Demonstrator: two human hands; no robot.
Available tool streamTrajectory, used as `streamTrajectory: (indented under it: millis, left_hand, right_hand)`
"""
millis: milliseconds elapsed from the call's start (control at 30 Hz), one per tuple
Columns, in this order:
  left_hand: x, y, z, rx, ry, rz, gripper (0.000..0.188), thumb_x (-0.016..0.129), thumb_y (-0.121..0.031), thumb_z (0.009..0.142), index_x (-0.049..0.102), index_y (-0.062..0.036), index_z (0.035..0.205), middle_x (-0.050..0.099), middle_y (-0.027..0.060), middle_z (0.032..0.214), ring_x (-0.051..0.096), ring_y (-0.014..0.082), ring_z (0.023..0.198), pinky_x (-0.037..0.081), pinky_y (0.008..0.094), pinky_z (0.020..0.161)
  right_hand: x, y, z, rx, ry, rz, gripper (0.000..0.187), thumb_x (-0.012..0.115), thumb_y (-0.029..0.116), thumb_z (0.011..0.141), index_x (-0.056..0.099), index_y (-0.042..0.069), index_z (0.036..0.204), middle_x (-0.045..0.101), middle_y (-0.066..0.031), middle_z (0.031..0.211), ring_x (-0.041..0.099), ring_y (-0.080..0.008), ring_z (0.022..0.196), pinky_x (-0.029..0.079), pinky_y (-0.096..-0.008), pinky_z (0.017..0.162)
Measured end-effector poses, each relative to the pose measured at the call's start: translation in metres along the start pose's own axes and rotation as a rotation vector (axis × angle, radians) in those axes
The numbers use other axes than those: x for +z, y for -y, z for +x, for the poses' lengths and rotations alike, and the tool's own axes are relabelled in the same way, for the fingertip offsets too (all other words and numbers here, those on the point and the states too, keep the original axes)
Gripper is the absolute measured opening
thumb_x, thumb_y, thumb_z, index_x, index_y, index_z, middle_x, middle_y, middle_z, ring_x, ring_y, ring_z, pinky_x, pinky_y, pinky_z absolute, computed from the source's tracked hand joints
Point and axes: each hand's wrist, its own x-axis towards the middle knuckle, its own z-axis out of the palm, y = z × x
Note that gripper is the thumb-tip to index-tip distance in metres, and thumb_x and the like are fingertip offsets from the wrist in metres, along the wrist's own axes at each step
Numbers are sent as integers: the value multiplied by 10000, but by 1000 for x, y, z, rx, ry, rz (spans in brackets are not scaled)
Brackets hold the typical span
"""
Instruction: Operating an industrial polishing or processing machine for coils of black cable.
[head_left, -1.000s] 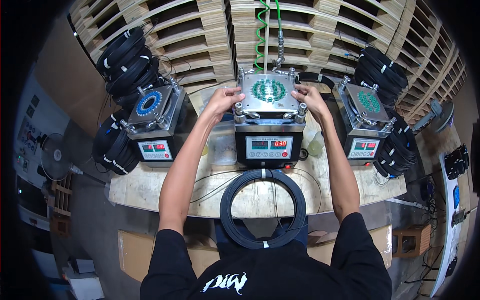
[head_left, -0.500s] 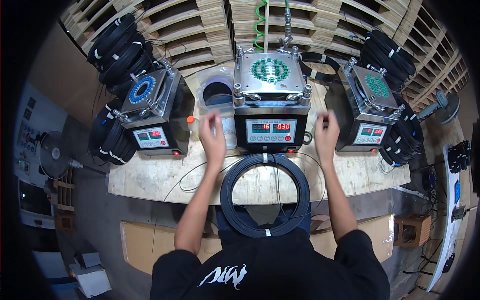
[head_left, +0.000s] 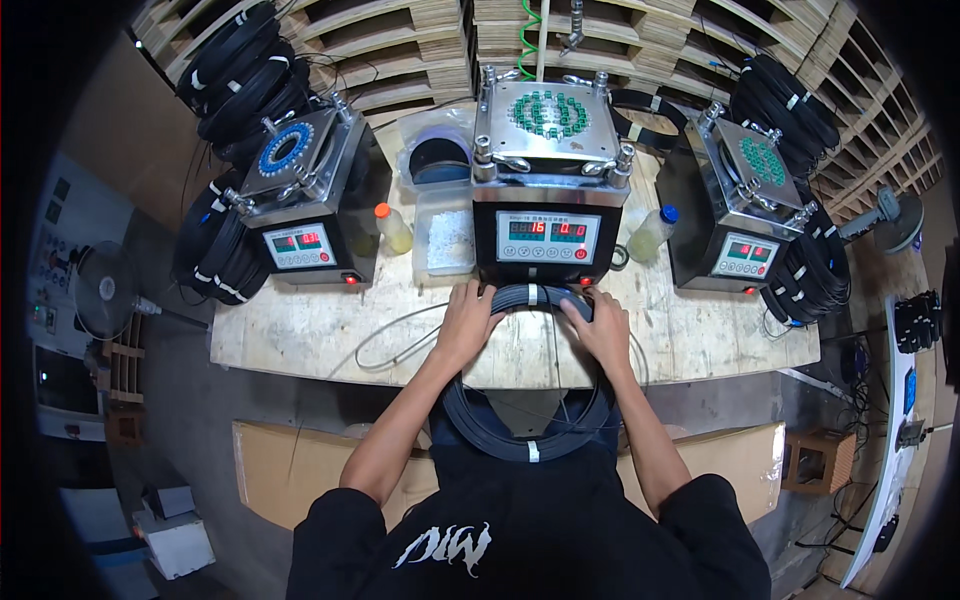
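Note:
A large black coil of cable (head_left: 530, 440), bound with white ties, hangs from the workbench's front edge toward my chest. My left hand (head_left: 468, 322) grips the coil's upper left arc on the bench. My right hand (head_left: 603, 327) grips its upper right arc. Both hands sit just in front of the middle metal machine (head_left: 545, 170), a box with a red digital display and a round green fixture on its top plate.
Two similar machines stand left (head_left: 305, 200) and right (head_left: 745, 195) on the wooden workbench (head_left: 300, 335). Small bottles, a clear plastic tub (head_left: 445, 240) and loose wire lie between them. Black cable coils hang at both sides. Wooden pallets stand behind; a fan (head_left: 100, 290) at left.
My hands left the middle machine's top plate, came down toward me and took hold of the black coil's upper arc at the bench edge.

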Motion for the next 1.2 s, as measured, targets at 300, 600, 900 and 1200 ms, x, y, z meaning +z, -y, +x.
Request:
streamTrajectory:
  millis: [300,600,900,1200]
  left_hand:
    - [-42,-8,-27,-108,153,10,462,638,-226,930,441,4,1279,511,249,1086,639,435,879,545,509,703]
    - [-178,8,-80,-179,-238,178,538,649,-159,912,412,-32,1379,556,217,1045,620,452,912,529,515,681]
    - [-336,111,-77,-195,-410,246,517,686,-220,907,472,-39,1341,577,213,1097,644,444,903,539,486,720]
    - [-405,248,20,-4,-250,66,442,581,-317,983,505,-15,1297,585,224,1124,599,444,1018,494,464,840]
  right_hand:
    - [-19,3,-7,-208,202,148,567,819,277,759,615,28,1226,675,-233,1064,670,-395,903,523,-431,769]
    - [-39,147,30,-529,127,261,615,790,151,741,572,94,1313,647,-176,959,634,-386,808,490,-438,708]
    - [-14,331,103,-793,-22,363,569,796,304,803,609,2,1247,659,-189,914,633,-359,657,503,-421,617]
    - [34,419,172,-486,-9,467,633,755,401,847,616,-63,1255,704,-248,934,706,-318,795,528,-390,747]
